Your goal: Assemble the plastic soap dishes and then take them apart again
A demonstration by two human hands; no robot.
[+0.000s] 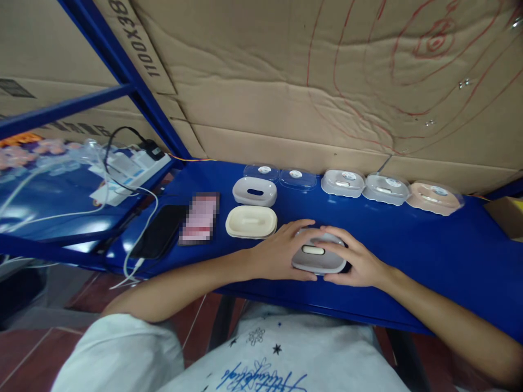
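A grey oval dish (321,263) with a cream bar showing through its middle slot is on the blue table near the front edge. My left hand (281,253) grips its left side and my right hand (359,261) its right side, fingers curved over the rim. Left of my hands sits a cream oval dish (250,221), and behind that a grey oval dish with an open slot (254,191). Two clear lids (261,173) (298,178) with round stickers lie at the back.
Three lidded dishes, two grey (342,183) (385,189) and one peach (434,198), line the back. A pink phone-like item (200,218), a black phone (160,231), cables and a power strip (131,174) are left. A cardboard wall (261,81) stands behind; a box (504,218) is right.
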